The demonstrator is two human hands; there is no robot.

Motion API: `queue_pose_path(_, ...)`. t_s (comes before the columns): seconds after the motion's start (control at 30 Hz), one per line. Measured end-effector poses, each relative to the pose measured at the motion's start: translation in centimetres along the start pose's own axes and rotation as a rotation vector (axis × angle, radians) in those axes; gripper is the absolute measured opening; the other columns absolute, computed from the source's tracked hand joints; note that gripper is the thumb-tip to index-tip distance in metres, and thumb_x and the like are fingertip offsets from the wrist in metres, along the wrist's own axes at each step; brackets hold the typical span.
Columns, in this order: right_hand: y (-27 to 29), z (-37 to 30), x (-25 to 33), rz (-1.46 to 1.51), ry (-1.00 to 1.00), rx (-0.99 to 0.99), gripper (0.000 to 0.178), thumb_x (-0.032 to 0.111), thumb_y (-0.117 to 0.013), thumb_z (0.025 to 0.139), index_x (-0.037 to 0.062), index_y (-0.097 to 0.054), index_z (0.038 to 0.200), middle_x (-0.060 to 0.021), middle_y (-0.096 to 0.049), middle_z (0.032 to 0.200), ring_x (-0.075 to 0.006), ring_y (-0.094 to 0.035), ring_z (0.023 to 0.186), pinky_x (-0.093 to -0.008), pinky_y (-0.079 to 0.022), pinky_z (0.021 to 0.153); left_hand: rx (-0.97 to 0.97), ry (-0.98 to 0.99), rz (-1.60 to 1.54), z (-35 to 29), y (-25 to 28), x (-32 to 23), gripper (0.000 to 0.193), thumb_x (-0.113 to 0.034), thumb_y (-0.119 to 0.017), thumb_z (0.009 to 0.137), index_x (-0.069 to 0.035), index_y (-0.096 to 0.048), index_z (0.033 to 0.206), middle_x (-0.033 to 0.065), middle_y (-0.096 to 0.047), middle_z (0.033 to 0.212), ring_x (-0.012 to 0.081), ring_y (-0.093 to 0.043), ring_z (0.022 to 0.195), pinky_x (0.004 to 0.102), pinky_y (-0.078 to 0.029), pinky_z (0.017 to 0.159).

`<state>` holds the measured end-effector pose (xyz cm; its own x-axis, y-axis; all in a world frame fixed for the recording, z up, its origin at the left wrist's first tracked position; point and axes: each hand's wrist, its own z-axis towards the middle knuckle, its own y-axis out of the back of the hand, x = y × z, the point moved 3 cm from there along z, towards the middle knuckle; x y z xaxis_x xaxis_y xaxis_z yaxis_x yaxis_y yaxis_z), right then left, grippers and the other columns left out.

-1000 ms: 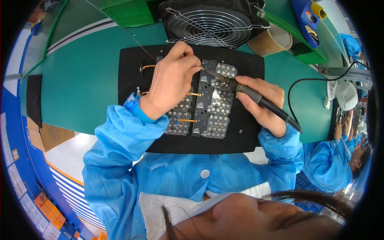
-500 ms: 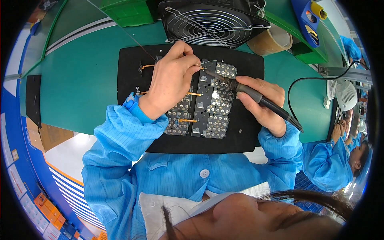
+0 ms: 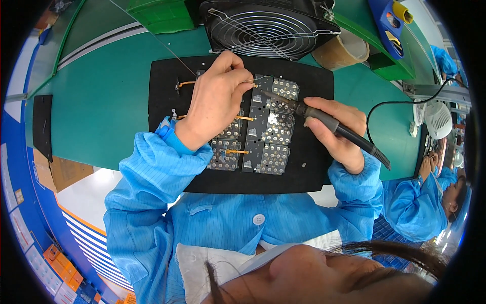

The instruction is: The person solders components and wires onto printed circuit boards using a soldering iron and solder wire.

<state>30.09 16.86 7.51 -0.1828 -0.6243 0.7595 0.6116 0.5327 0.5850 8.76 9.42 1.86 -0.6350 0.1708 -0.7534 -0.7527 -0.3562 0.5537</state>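
Dark circuit boards with rows of round silver contacts lie on a black mat. My left hand is closed in a pinch over the far end of the boards, and a thin solder wire sticks out from its fingertips. Right by those fingertips is the end of an orange cable on the top board; more orange cables join boards lower down. In my right hand is a soldering iron, its tip slanting left over the top board, apart from the cable end.
A black fan with a wire guard stands behind the mat. Beside it are a brown round tub and a green bin. The iron's black cord loops at the right. A co-worker in blue sits at far right.
My right hand has drawn the soldering iron slightly right, so its tip is farther from the cable end. My left hand holds almost still.
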Motion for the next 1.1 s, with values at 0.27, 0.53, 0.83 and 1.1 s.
queue_pose_path(0.27, 4.7, -4.1, 0.4, -0.193, -0.119, -0.383, 0.029, 0.01, -0.073, 0.079, -0.0031, -0.069, 0.105, -0.0165, -0.071, 0.088, -0.0214, -0.07, 0.074, -0.0279, -0.054, 0.069, 0.014, 0.08, -0.145, -0.3, 1.8, -0.6, 0.015, 0.01, -0.062, 0.081, 0.002, -0.058, 0.093, 0.0125, -0.051, 0.099, 0.0234, -0.057, 0.076, 0.0322, -0.048, 0.064)
queue_pose_path(0.53, 5.6, -2.2, -3.5, -0.571, 0.126, -0.507, 0.033, 0.004, -0.073, 0.083, 0.0029, -0.067, 0.115, -0.0168, -0.068, 0.097, -0.0227, -0.067, 0.084, -0.0286, -0.052, 0.073, -0.036, 0.0, 0.038, -2.6, 4.2, -1.7, 0.012, 0.01, -0.065, 0.078, 0.002, -0.061, 0.087, 0.0103, -0.05, 0.099, 0.0214, -0.056, 0.08, 0.0299, -0.047, 0.067)
queue_pose_path(0.83, 1.9, -4.3, 1.3, -0.33, 0.122, -0.212, 0.03, 0.01, -0.077, 0.077, 0.0001, -0.069, 0.105, -0.0142, -0.07, 0.081, -0.0247, -0.069, 0.07, -0.0314, -0.054, 0.063, 0.021, -0.08, 0.242, -4.4, 4.5, -3.7, 0.015, 0.008, -0.07, 0.072, 0.001, -0.065, 0.084, 0.0099, -0.054, 0.103, 0.0258, -0.055, 0.093, 0.0338, -0.048, 0.079)
queue_pose_path(1.1, -1.8, -4.1, 0.8, -0.067, 0.131, 0.009, 0.029, 0.012, -0.074, 0.08, -0.0038, -0.067, 0.104, -0.0132, -0.067, 0.073, -0.0218, -0.066, 0.06, -0.0284, -0.048, 0.053, 0.012, -0.116, 0.224, -4.6, 3.7, -3.9, 0.016, 0.007, -0.071, 0.071, 0.0, -0.064, 0.083, 0.0105, -0.054, 0.102, 0.0269, -0.054, 0.095, 0.0352, -0.047, 0.08)
